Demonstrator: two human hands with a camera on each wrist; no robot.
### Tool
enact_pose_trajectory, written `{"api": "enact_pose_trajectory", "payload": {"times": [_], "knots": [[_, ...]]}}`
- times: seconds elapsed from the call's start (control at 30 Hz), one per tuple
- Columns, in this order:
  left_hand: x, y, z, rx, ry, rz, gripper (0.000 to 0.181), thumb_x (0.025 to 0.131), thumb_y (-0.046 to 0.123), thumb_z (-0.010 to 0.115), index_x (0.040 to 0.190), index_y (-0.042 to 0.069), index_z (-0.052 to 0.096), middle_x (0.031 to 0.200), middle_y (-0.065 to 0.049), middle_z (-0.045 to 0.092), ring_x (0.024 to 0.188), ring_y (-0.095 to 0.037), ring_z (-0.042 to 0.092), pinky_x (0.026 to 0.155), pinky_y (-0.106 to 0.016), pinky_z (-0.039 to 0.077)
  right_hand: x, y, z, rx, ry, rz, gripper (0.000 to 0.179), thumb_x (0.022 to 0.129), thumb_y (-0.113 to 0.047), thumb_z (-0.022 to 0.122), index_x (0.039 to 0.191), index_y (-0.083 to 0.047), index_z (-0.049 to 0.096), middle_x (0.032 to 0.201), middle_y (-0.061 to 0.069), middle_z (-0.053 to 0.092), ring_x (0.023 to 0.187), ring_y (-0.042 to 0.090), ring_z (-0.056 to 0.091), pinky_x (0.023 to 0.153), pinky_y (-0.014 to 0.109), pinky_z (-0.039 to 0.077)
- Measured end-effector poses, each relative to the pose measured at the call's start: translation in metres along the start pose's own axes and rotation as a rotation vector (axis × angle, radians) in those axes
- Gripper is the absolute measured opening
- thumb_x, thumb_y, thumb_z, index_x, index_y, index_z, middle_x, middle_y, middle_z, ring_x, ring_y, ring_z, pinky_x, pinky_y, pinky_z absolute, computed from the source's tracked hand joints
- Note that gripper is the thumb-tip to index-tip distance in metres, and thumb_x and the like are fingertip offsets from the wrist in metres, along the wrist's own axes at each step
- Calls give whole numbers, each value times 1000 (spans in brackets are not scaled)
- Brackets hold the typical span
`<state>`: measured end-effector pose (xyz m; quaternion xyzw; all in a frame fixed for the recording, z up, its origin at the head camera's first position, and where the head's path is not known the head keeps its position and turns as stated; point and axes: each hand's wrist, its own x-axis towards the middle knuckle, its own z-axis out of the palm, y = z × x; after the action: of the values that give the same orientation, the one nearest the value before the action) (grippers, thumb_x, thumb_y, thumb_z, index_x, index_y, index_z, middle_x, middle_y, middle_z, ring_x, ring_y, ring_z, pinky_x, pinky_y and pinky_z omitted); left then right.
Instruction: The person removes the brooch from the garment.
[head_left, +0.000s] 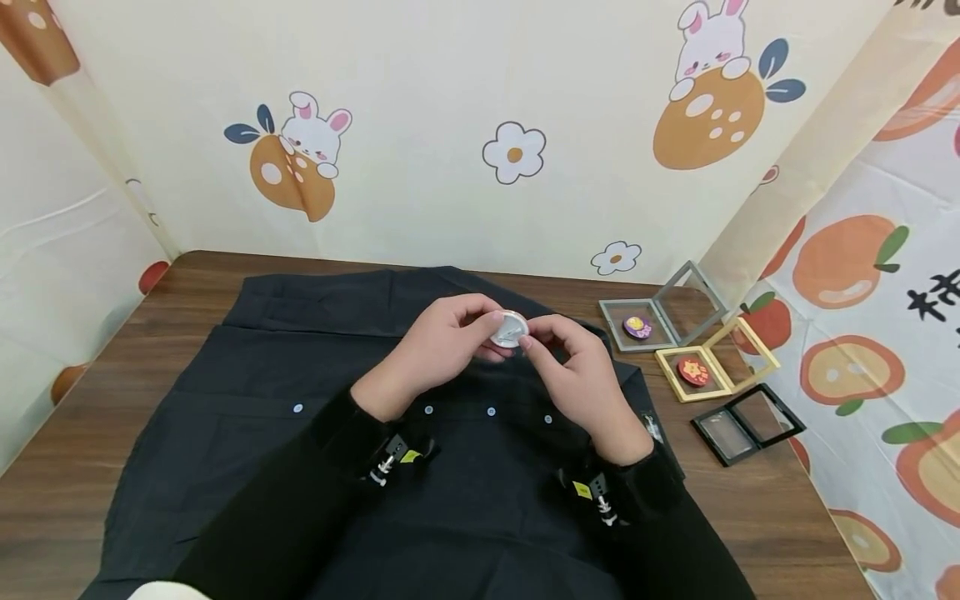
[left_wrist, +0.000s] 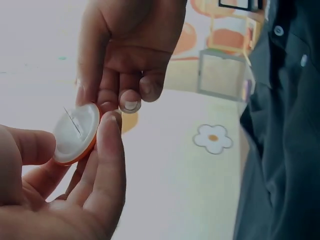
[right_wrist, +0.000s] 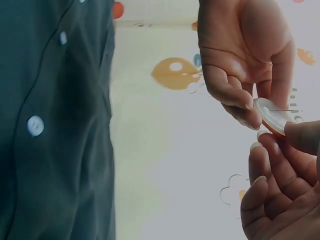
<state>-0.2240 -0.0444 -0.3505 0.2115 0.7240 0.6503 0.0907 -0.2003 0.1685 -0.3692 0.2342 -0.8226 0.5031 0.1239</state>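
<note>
A round pin badge (head_left: 510, 330), its pale back turned up, is held above the dark shirt between both hands. The left hand (head_left: 438, 346) pinches it between thumb and fingers. On the opposite edge, the right hand (head_left: 585, 383) also pinches the badge. A thin pin needle shows against the back of the badge (left_wrist: 75, 131) in the left wrist view, along with an orange rim; its front is hidden. Below the hands, the dark button-up shirt (head_left: 247, 450) lies spread across the wooden table, with several small white buttons.
Three open display frames stand at the right of the table: a grey one (head_left: 612, 327) with a purple badge (head_left: 637, 327), a yellow one (head_left: 718, 375) with a red badge (head_left: 693, 372), and a black one (head_left: 727, 437). Printed cloth walls (head_left: 420, 208) border the table.
</note>
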Motion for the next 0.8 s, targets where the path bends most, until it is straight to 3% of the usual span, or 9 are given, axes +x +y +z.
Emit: {"api": "enact_pose_trajectory", "payload": {"times": [0.2,0.47,0.8], "knots": [[-19,6,-5,166,66,88,15,104,15,64,108,10,78,97,-1,72,81,-25,66,70,-36,55,-3,-12,-1,40,-18,-35,13,101,-2,66,111,-4,73,94,0,69,81,18,63,72,27,52],[-40,16,-12,277,63,85,8,98,16,72,96,18,80,86,4,70,72,-19,59,63,-36,51,-8,-24,-2,29,-79,-69,14,100,-3,66,111,-8,74,97,-3,69,81,17,61,67,29,50],[-47,22,-17,287,91,129,11,95,11,73,90,17,80,81,4,69,68,-19,58,58,-34,48,-12,-20,5,136,-127,-115,22,101,3,62,118,-6,71,100,2,69,86,21,63,76,31,54]]}}
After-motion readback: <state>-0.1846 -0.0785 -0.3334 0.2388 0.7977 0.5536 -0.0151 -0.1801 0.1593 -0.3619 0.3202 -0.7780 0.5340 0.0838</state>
